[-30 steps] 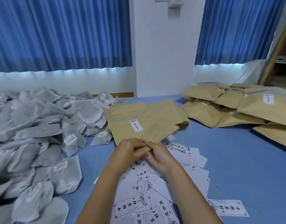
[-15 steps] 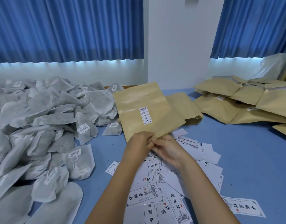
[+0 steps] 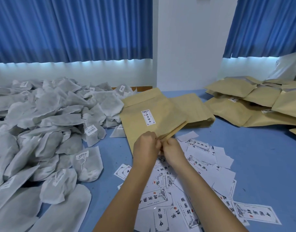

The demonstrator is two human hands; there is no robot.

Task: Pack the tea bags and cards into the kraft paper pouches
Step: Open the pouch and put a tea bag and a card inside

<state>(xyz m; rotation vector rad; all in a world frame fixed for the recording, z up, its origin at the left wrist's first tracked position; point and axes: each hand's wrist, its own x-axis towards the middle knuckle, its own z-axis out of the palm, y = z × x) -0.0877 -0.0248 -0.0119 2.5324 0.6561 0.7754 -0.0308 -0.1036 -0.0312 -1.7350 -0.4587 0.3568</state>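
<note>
Left hand [image 3: 146, 145] and right hand [image 3: 173, 149] meet at frame centre, both pinching the near edge of one kraft pouch [image 3: 152, 118], which tilts up above the bench [image 3: 254, 156]. They seem to be prying its mouth open. Next, spread the opening, then fetch a bag from the tea bags [image 3: 43, 124] at left and one of the cards [image 3: 195, 164] at lower centre.

Left half of the blue bench [image 3: 261, 164]: a heap of grey-white mesh tea bags [image 3: 43, 123] runs out to the left edge, no gap through. A narrow bare strip lies between the heap and the scattered white printed cards [image 3: 194, 190].

Centre: tilted tan kraft paper pouch [image 3: 154, 118], gripped by left hand [image 3: 146, 144] and right hand [image 3: 173, 148], screens the flat stack of kraft pouches [image 3: 197, 111] behind.

Right: a wide bare patch, bounded by the pile of bulging kraft pouches [image 3: 244, 104] at the far right corner.
</note>
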